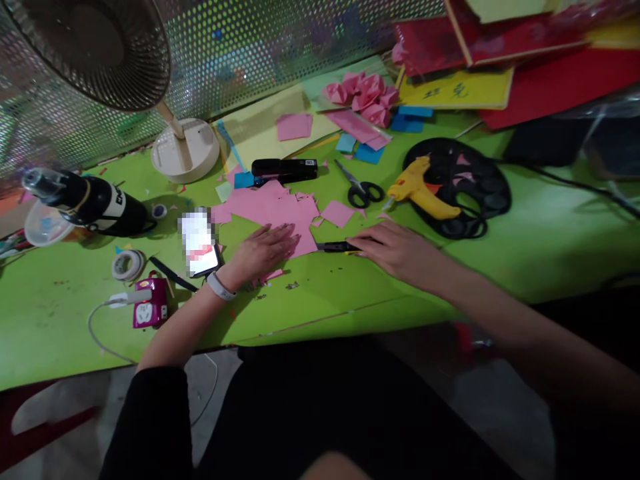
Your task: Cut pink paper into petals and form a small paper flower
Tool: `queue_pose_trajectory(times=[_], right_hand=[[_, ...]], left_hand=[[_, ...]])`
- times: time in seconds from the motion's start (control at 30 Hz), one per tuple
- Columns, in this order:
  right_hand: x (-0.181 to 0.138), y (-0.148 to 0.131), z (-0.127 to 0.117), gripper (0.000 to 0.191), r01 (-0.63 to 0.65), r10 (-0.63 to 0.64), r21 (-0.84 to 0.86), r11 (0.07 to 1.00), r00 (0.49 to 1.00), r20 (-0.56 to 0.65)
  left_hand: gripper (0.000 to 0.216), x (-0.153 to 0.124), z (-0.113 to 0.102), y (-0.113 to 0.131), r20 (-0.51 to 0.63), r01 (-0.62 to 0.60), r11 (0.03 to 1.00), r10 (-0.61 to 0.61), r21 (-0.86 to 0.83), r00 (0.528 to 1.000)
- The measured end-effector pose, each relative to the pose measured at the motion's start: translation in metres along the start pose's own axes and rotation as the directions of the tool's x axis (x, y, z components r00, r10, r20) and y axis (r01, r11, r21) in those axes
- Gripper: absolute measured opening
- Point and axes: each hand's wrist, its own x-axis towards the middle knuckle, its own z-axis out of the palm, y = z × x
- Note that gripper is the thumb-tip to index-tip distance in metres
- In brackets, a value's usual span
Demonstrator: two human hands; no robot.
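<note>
My left hand (265, 251) lies flat with its fingers stretched out, pressing on pink paper (270, 205) at the middle of the table. In my right hand (395, 248) is a black utility knife (336, 247), whose tip touches the right edge of the paper under my left fingers. Cut pink pieces (337, 213) lie around the sheet. Behind the paper sits a black stapler (285, 169). Scissors with black handles (365, 192) rest beyond my right hand, and a yellow glue gun (423, 190) lies on a black palette-shaped tray (493, 193).
A phone (197, 233), tape roll (127, 265) and purple power adapter (149, 303) are left of my left hand. Farther left stand a dark bottle (105, 203) and a fan (185, 150). Pink paper flowers (363, 93) and red and yellow sheets (453, 90) lie at the back.
</note>
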Motion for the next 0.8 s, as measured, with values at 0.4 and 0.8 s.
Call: queue_pose_trajectory(times=[0.4,0.8], right_hand=[[-0.005,-0.012,0.002,0.033,-0.011,0.012,0.034,0.999,1.0,-0.024],[-0.004,-0.019,0.007,0.037,-0.008,0.012,0.063,0.998,0.998,-0.064]], left_hand=[[0.053,0.002,0.007,0.002,0.049,0.044,0.999,-0.046,0.024,0.998],[0.058,0.001,0.009,0.003,0.032,0.061,0.998,-0.06,-0.03,0.998]])
